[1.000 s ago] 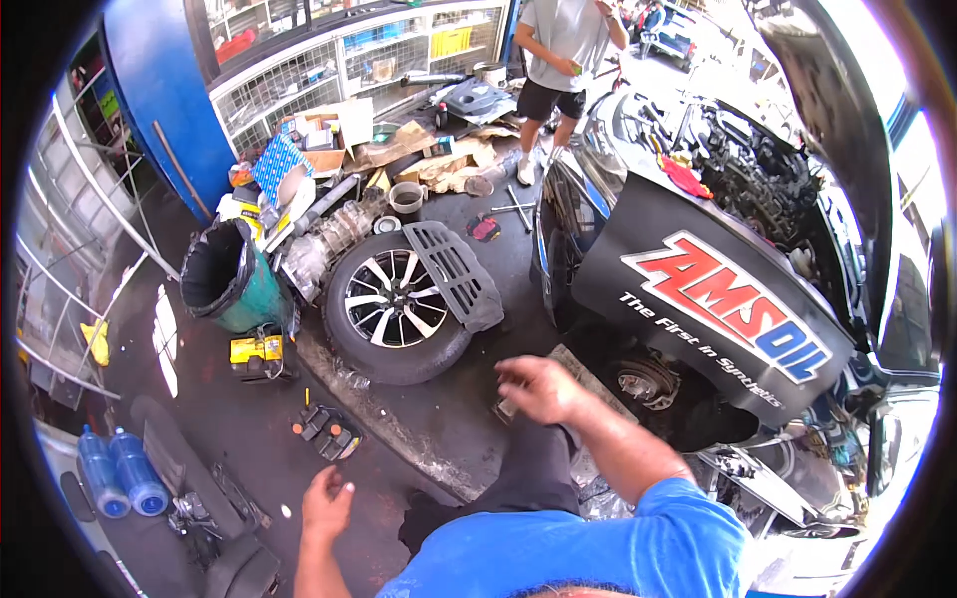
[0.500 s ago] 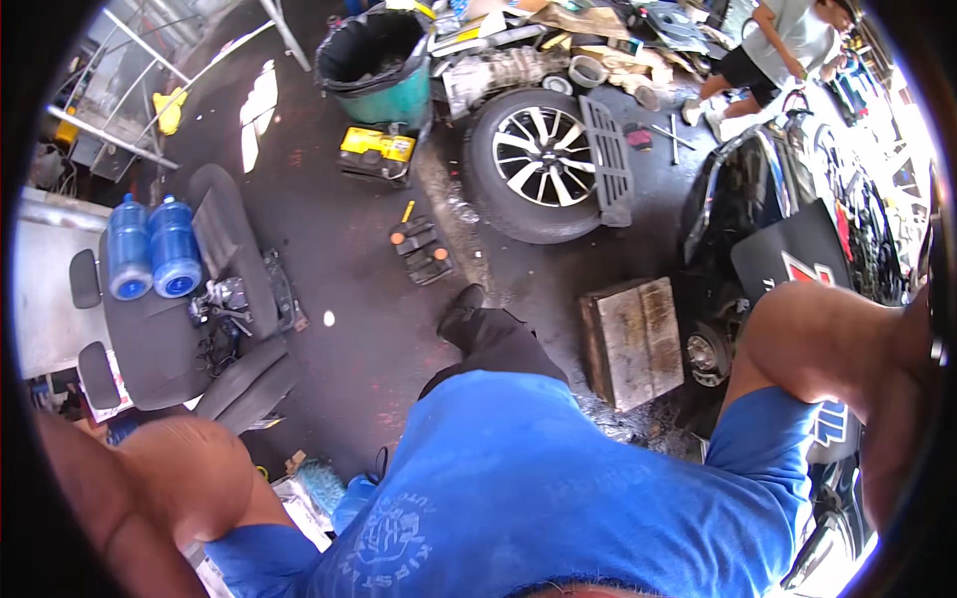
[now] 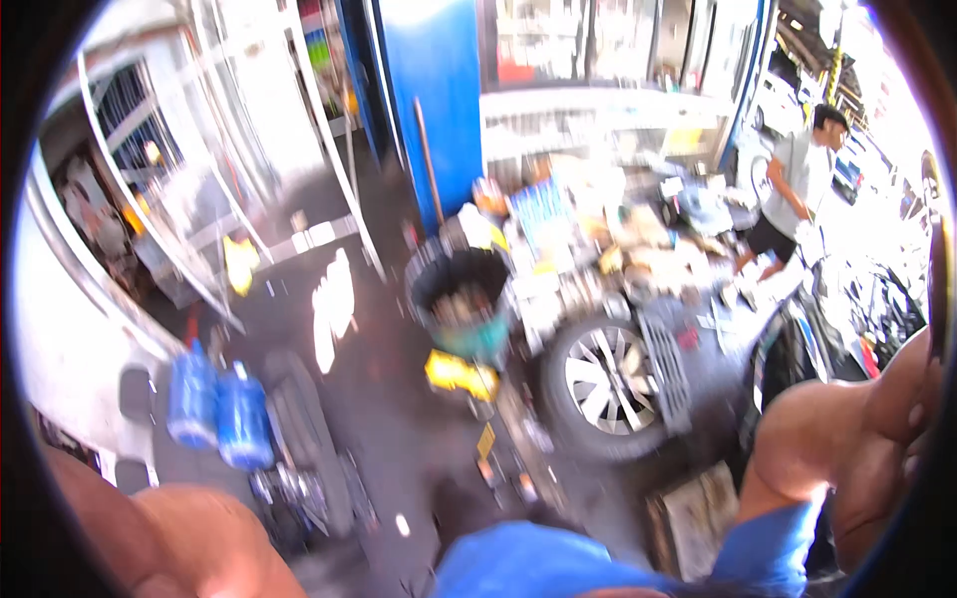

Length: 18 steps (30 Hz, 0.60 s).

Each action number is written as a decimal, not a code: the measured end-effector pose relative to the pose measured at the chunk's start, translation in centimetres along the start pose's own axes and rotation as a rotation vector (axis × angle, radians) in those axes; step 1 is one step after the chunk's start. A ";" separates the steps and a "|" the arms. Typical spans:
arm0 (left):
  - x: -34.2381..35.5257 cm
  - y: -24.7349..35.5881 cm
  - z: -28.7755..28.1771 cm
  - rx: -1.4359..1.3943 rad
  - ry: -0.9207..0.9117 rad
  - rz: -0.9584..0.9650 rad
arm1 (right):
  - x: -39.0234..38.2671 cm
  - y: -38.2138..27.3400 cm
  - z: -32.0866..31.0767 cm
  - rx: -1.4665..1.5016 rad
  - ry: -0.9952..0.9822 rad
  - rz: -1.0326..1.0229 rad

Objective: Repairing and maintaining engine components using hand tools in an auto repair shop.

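Both my arms are raised and bent at the sides of the view. My left arm fills the lower left corner, and my left hand lies outside the picture. At the right rim my bent right arm rises from a blue sleeve; no fingers of my right hand can be made out there. Neither arm visibly touches any object on the floor. Closest to the left arm are two blue water jugs (image 3: 242, 419) on a dark car seat (image 3: 304, 429). Near the right arm stands a worn wooden box (image 3: 698, 518). The whole picture is smeared by motion.
A wheel (image 3: 603, 384) with a grey slatted panel (image 3: 666, 369) lies ahead. Beyond it are a green bin (image 3: 469, 334), a yellow-topped battery-like box (image 3: 461, 376) and a heap of parts. Metal frames stand left, a blue pillar (image 3: 434, 110) behind. A person (image 3: 797, 179) stands far right near motorcycles.
My view has tilted up, so floor things sit lower and the blue pillar and windows have come into sight. The person at far right now stands more upright. My arms stay raised.
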<state>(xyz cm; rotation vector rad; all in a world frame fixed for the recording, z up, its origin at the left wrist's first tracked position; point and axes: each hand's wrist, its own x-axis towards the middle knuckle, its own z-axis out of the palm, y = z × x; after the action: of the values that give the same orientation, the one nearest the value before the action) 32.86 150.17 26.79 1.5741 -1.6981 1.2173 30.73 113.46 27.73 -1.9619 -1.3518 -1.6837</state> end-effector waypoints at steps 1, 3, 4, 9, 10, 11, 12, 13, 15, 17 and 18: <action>0.1 -1.7 -0.3 -0.005 0.002 0.022 | 0.7 -0.1 1.1 -0.029 0.004 0.005; -0.8 -5.5 -0.9 -0.024 0.006 0.077 | 1.6 0.4 4.1 -0.091 0.023 0.006; -1.8 -7.4 -0.8 -0.036 0.022 0.108 | 1.6 0.7 5.3 -0.129 0.021 0.001; -8.4 -17.4 -0.8 -0.158 0.050 0.120 | -0.9 1.3 13.2 -0.220 -0.056 0.125; -9.5 -19.2 -0.5 -0.183 0.059 0.129 | -1.1 1.6 14.2 -0.244 -0.069 0.140; -10.1 -21.0 0.1 -0.198 0.067 0.148 | -1.3 1.7 15.5 -0.277 -0.089 0.145; -10.7 -23.0 0.5 -0.210 0.075 0.191 | -1.4 1.8 16.9 -0.315 -0.089 0.129; -10.7 -24.4 1.0 -0.233 0.076 0.220 | -1.4 2.0 17.5 -0.348 -0.090 0.144; -11.0 -26.8 1.1 -0.279 0.046 0.224 | -1.4 2.0 18.8 -0.370 -0.082 0.177; -11.0 -28.3 1.7 -0.332 0.032 0.237 | -1.6 2.0 19.5 -0.390 -0.091 0.196; -11.1 -28.9 2.2 -0.360 0.032 0.243 | -1.9 1.7 19.8 -0.398 -0.099 0.193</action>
<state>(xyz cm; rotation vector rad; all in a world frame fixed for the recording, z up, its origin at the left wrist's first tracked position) 63.21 156.07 23.93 1.1557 -1.9994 0.9693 45.32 125.01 20.49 -2.3276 -0.8656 -1.8928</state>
